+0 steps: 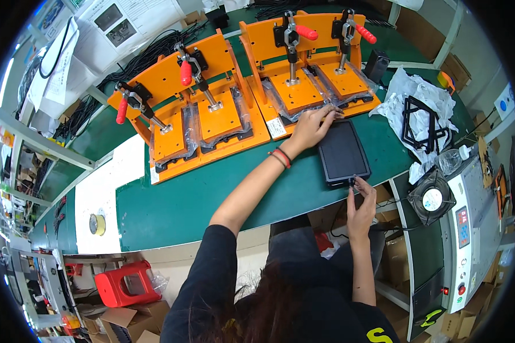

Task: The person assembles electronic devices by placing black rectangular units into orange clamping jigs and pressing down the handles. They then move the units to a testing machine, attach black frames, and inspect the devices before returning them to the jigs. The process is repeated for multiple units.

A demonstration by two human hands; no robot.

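A flat black tablet-like device (343, 151) with a dark screen lies on the green bench in front of me. My left hand (312, 128) reaches to its far left corner, beside the front of an orange clamp fixture. Its fingers are bent together, and what they hold, if anything, is hidden. My right hand (361, 207) is at the device's near edge. Its thumb and forefinger pinch a small black plug (352, 182) against that edge.
Orange fixtures (234, 137) with red-handled toggle clamps stand along the back, holding film-wrapped parts. To the right lie black frames (423, 123) on white wrapping, a fan (432, 197) and a machine with a control panel (462, 228). A tape roll (97, 224) sits far left; a red stool (126, 284) stands below.
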